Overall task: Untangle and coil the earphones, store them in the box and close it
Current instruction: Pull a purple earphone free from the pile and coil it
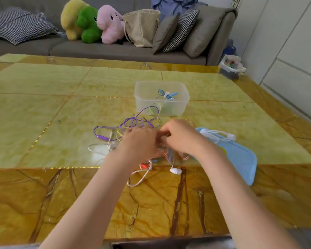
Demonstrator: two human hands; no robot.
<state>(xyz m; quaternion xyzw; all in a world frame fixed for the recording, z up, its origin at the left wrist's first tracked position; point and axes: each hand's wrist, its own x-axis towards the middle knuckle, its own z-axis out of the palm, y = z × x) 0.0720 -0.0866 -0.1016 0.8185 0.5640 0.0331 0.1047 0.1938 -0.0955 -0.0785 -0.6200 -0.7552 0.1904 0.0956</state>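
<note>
- Head view: left hand point(140, 139) and right hand point(178, 135) meet over a tangle of earphones point(133, 123) on the yellow marble table point(43, 105); fingers curl into the cords, exact grip too blurred to tell
- Purple, yellow-green, pink and white cords spread around both hands; one white earbud point(175, 171) lies at the near side
- Clear box point(162, 97) stands open just beyond the tangle, a coiled blue pair point(167, 95) inside
- Blue lid point(241, 159) lies right of the hands, white earphones point(217, 136) resting on it
</note>
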